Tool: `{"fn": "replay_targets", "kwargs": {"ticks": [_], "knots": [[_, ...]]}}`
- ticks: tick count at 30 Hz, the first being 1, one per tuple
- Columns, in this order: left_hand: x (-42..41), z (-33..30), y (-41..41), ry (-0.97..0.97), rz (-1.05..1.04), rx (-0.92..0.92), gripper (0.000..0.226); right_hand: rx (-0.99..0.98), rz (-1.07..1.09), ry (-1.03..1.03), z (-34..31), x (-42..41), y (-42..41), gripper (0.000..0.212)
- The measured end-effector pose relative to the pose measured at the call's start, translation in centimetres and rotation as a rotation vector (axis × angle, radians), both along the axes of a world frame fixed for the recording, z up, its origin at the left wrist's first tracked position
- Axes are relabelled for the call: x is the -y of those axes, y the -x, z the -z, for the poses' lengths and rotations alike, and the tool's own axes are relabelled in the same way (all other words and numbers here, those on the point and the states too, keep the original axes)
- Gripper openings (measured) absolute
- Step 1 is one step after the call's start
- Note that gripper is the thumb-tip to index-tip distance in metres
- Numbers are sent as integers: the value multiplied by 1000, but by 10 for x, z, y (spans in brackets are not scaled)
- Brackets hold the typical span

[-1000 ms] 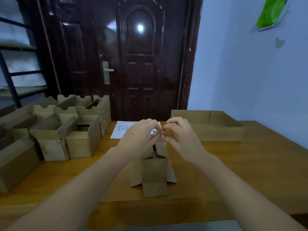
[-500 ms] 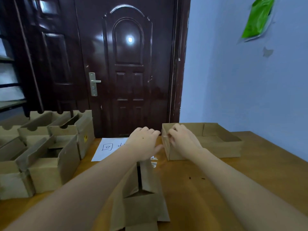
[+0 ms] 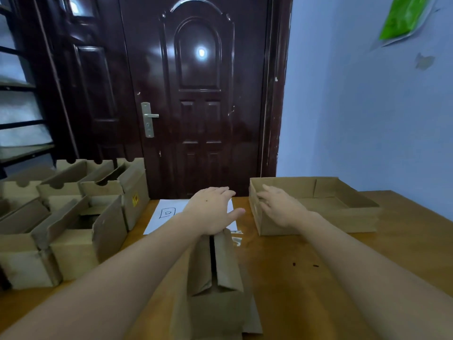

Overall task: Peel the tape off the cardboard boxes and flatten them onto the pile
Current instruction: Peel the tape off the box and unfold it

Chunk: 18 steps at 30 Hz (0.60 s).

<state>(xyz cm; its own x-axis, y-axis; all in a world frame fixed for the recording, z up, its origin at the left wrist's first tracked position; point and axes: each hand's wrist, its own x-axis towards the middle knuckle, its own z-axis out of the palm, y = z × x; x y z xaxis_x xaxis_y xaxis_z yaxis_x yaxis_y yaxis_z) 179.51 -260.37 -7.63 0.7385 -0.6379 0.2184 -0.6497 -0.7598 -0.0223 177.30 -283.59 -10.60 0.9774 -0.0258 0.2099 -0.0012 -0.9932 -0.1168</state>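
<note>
- The left hand (image 3: pixel 212 210) is lying palm down on the far end of an opened cardboard box (image 3: pixel 215 271), which is sitting on the wooden table (image 3: pixel 306 278) right in front of the person; its fingers (image 3: pixel 226 191) are stretched out almost straight, thumb splayed to the right, curling round nothing.
- The right hand (image 3: pixel 279 208) is reaching to the near left corner of a shallow cardboard tray (image 3: pixel 343 212) at the right of the table; its fingers (image 3: pixel 266 191) are lying loosely spread against the tray's wall, and whether they are pinching anything there is hidden.
- The box's flaps are standing up with a dark gap between them.
- A white sheet of paper (image 3: pixel 169 213) with a drawn mark is lying beyond the box, partly under the left hand.
- Small torn scraps (image 3: pixel 236 238) are lying just beside the box's far end.
- A cluster of open cardboard boxes (image 3: pixel 73 217) is standing at the left of the table.
- A dark door (image 3: pixel 201 94) is standing behind the table.
</note>
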Motion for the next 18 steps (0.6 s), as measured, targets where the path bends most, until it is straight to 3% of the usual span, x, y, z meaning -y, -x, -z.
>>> {"fn": "replay_targets", "kwargs": {"ticks": [4,13,16,18], "knots": [[-31,-17,19,30,-33,-56,69,-36,-166,-106,-19,-36,38,56],[-129,-36,82,8,-170,-93,64,-109,-317,-78,-82,-134,100,59],[-151,-34,100,26,-194,-104,58,-174,-283,-46,-85,-155,110,59],[-155,-27,110,29,-191,-125,61,-258,-209,-4,-77,-160,118,76]]}}
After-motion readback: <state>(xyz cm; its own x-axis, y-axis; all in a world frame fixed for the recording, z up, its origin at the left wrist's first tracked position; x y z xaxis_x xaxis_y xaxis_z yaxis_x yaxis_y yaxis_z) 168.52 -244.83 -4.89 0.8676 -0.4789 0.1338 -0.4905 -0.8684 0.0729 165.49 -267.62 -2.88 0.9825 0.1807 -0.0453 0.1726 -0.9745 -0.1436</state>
